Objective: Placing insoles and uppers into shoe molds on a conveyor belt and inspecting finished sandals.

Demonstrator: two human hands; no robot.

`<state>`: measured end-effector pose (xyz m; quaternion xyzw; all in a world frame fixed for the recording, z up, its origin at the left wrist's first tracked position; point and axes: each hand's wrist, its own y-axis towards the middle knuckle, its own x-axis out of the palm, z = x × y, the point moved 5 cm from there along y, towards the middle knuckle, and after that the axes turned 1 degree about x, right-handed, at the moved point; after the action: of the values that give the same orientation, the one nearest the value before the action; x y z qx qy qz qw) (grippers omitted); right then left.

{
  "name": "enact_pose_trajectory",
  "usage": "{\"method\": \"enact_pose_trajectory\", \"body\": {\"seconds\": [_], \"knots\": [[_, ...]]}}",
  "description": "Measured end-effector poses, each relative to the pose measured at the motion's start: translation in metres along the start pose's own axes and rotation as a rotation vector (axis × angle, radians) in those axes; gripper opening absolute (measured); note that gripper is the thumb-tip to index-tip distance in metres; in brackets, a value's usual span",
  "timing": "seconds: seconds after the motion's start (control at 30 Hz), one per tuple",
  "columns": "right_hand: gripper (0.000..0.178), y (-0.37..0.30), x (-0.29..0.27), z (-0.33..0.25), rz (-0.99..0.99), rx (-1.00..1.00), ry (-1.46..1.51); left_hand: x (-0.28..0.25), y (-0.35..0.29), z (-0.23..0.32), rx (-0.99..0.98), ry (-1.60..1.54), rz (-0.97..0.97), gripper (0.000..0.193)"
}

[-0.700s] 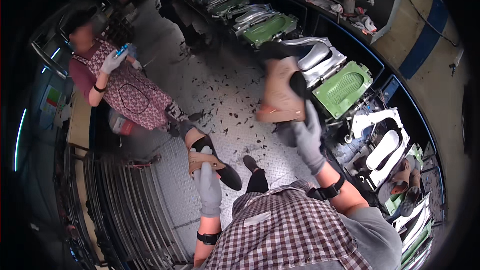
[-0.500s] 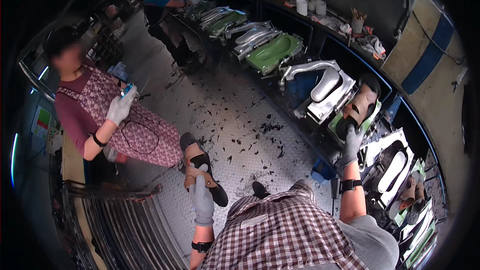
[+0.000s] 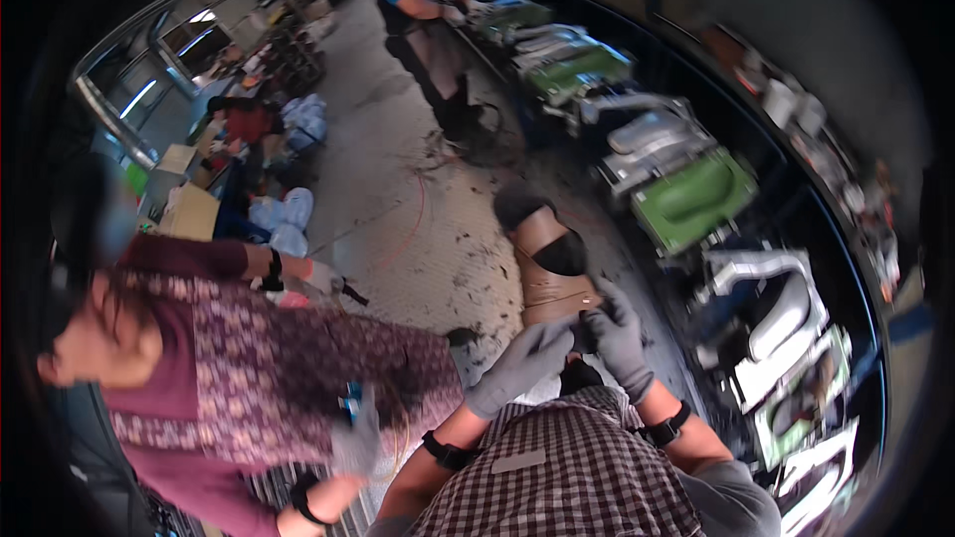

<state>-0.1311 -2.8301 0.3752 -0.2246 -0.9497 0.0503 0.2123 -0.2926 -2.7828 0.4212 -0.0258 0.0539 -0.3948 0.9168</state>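
Note:
A brown-and-black sandal [image 3: 542,273] points away from me in front of my checked apron, its brown straps upward. My left hand [image 3: 522,363], in a grey glove, is closed at its near end. My right hand [image 3: 619,338], gloved too, closes on the black end from the other side. The two hands almost meet there. Whether a second sandal lies against this one I cannot make out, as the hands cover that end and the picture is blurred.
A person in a flowered apron [image 3: 298,368] stands close at my left. Another person [image 3: 423,30] works farther up the bench. Green moulds [image 3: 696,194] and silver metal mould frames [image 3: 776,318] line the bench on my right. Dark scraps litter the floor [image 3: 428,249].
My hands have come together from far apart; the right has left the bench with a sandal. My view has swung left, and the person in the flowered apron is nearer.

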Motion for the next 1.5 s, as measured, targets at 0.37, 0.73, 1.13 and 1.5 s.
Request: {"method": "enact_pose_trajectory", "body": {"seconds": [0.37, 0.73, 1.13, 1.5], "knots": [[0.013, 0.297, -0.047, -0.055, 0.460, -0.197, 0.044, -0.327, 0.031, -0.153, -0.546, 0.625, 0.748, 0.068], [0.030, 0.441, 0.044, -0.065, 0.577, -0.200, 0.016, -0.499, 0.072, -0.251, -0.626, -0.036, 1.120, 0.081], [0.034, 0.556, 0.129, -0.102, 0.890, -0.501, -0.069, -0.709, 0.405, -0.234, -0.533, 0.155, 0.527, 0.070], [0.031, 0.732, 0.129, -0.099, 1.108, -0.468, -0.073, -0.711, 0.731, -0.127, -0.355, 0.171, 0.107, 0.058]]}}
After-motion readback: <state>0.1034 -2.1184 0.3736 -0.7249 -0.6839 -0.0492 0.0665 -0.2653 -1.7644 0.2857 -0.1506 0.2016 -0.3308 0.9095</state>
